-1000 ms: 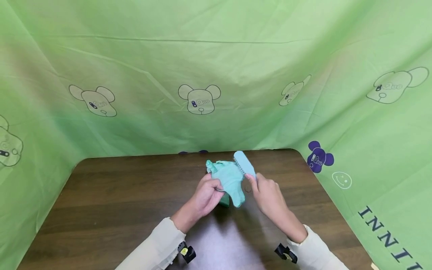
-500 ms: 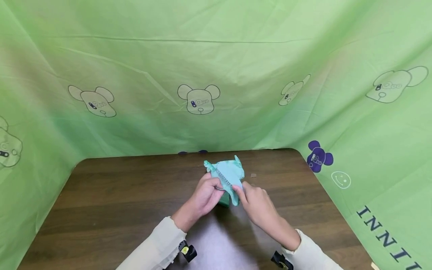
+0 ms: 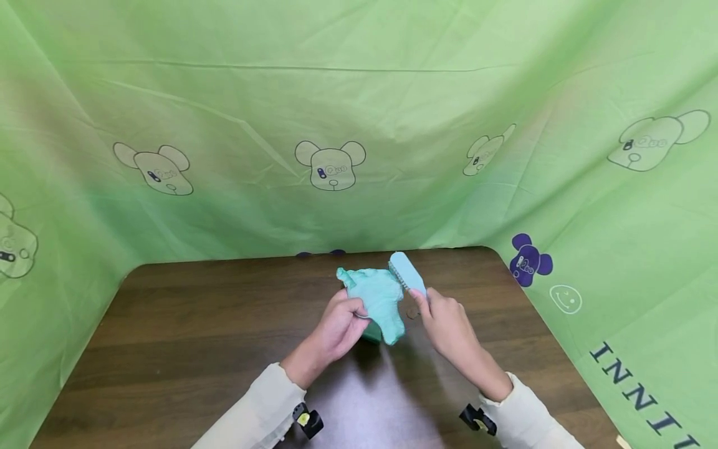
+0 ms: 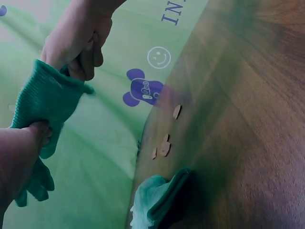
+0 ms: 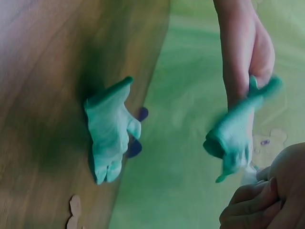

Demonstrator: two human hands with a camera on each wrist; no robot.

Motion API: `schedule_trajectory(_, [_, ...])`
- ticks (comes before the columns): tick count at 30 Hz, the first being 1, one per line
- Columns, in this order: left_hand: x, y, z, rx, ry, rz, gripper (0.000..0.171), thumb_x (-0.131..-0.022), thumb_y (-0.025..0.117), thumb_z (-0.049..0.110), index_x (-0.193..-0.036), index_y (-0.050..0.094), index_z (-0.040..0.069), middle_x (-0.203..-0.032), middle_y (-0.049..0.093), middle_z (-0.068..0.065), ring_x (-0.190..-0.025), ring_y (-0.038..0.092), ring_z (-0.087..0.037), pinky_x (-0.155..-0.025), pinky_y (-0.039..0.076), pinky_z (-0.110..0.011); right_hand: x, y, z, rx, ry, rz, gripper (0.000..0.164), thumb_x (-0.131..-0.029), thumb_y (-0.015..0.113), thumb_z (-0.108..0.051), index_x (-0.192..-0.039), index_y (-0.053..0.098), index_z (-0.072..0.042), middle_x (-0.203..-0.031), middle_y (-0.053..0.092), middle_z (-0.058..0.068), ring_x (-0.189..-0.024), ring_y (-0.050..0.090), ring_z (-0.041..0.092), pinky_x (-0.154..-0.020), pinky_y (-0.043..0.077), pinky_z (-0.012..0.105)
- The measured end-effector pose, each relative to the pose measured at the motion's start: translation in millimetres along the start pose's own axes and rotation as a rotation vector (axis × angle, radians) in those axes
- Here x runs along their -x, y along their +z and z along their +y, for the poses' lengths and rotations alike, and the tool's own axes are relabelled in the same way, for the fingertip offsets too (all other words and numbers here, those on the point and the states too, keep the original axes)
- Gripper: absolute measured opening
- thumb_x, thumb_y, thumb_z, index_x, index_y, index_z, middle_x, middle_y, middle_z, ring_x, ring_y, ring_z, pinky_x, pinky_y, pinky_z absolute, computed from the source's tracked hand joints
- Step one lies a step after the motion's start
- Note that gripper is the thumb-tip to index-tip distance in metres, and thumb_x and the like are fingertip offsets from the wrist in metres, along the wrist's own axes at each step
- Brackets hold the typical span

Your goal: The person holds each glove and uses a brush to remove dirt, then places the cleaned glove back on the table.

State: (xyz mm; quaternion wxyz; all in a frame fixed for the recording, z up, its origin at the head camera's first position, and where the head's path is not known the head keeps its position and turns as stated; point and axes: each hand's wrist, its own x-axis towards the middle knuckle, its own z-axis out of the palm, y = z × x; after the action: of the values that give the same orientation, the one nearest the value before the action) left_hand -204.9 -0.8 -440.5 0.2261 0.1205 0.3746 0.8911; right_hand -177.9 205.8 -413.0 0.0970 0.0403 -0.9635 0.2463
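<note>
A teal knit glove (image 3: 377, 296) hangs in the air over the table, its fingers dangling below. My left hand (image 3: 336, 327) pinches it along its left side, thumb on top. In my right hand (image 3: 450, 325) is a light blue brush (image 3: 408, 272), gripped by its handle, with bristles facing the glove's right edge. The right wrist view mostly hides the brush behind my fingers. A second green glove (image 5: 107, 131) lies on the tabletop beneath the held one; the head view shows only a strip of it.
Several small flat brown pieces (image 4: 165, 147) lie on the wooden table (image 3: 196, 349) near the loose glove. Green printed cloth (image 3: 331, 93) stands behind the table and along both sides. Black wrist mounts (image 3: 308, 420) sit at both cuffs.
Half a second ago the brush lay across the glove's face, lower and further left. Now it is back at the glove's upper right edge. My left hand keeps its hold, almost still.
</note>
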Motion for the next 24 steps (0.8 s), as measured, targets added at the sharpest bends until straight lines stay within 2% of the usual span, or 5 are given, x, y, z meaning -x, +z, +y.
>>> schedule_trajectory(4, [0.6, -1.5, -0.2, 0.001, 0.011, 0.015, 0.084, -0.070, 0.027, -0.016, -0.153, 0.015, -0.008, -0.165, 0.021, -0.016, -0.152, 0.018, -0.026, -0.129, 0.016, -0.046, 5, 0, -4, -0.045, -0.025, 0.012, 0.038, -0.108, 0.050, -0.036, -0.079, 0.051, -0.011, -0.061, 0.037, -0.002, -0.054, 0.040, 0.015, -0.047, 0.035, 0.028])
schedule_trajectory(8, [-1.1, 2.2, -1.4, 0.002, 0.008, -0.005, 0.086, -0.071, 0.026, -0.016, -0.156, 0.014, -0.009, -0.167, 0.020, -0.018, -0.155, 0.017, -0.028, -0.130, 0.015, -0.046, 15, 7, -21, -0.068, -0.121, -0.061, 0.033, -0.106, 0.053, -0.035, -0.080, 0.053, -0.015, -0.060, 0.036, -0.006, -0.056, 0.041, 0.012, -0.049, 0.036, 0.026])
schedule_trajectory(11, [-2.7, 5.2, -1.5, 0.004, 0.011, -0.027, 0.088, -0.071, 0.026, -0.017, -0.157, 0.013, -0.009, -0.168, 0.020, -0.017, -0.155, 0.016, -0.028, -0.130, 0.015, -0.046, 20, 13, -30, -0.028, -0.155, -0.088, 0.032, -0.105, 0.055, -0.035, -0.079, 0.050, -0.017, -0.060, 0.034, -0.008, -0.057, 0.042, 0.015, -0.050, 0.036, 0.026])
schedule_trajectory(16, [-3.0, 5.5, 0.5, -0.003, 0.013, -0.028, 0.090, -0.070, 0.025, -0.017, -0.158, 0.011, -0.007, -0.169, 0.019, -0.017, -0.157, 0.015, -0.030, -0.130, 0.016, -0.046, 18, 16, -31, 0.039, -0.138, -0.016, 0.035, -0.104, 0.059, -0.033, -0.076, 0.046, -0.016, -0.058, 0.031, -0.006, -0.055, 0.039, 0.018, -0.048, 0.033, 0.029])
schedule_trajectory(24, [-1.8, 2.7, 2.4, -0.011, -0.015, -0.036, 0.087, -0.073, 0.026, -0.017, -0.158, 0.009, -0.006, -0.170, 0.017, -0.017, -0.157, 0.014, -0.030, -0.130, 0.015, -0.047, 9, 12, -16, 0.008, -0.066, 0.013, 0.039, -0.105, 0.056, -0.035, -0.075, 0.047, -0.013, -0.058, 0.031, -0.004, -0.053, 0.041, 0.019, -0.047, 0.036, 0.029])
